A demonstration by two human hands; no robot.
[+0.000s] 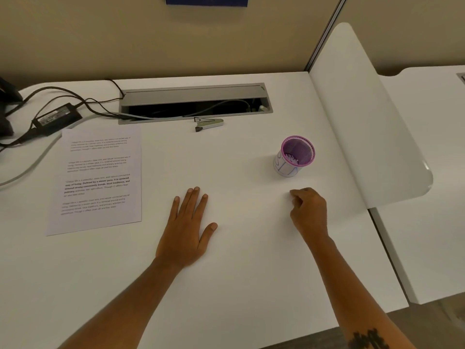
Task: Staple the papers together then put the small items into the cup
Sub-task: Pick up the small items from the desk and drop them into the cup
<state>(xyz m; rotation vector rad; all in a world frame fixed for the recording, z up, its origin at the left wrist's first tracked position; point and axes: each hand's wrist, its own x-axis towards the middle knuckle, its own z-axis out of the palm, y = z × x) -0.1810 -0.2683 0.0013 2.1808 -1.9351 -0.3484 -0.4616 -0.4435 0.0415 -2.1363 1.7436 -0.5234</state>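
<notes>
The left hand point(187, 227) lay flat on the white desk point(239, 285), fingers straight and released, holding nothing. The right hand point(308, 210) rested with its fingers curled under; whether they pinched anything small could not be told. The printed white paper sheets point(98, 180) lay well left of the left fingertips, squared up as one stack, no staple discernible. The small silver stapler point(208, 123) sat well beyond those fingertips, by the grey cable tray point(196, 95). The purple mesh cup point(295, 155) stood just beyond the right knuckles, small pale items already inside. No loose items showed on the desk, so the task looked nearly or wholly finished.
</notes>
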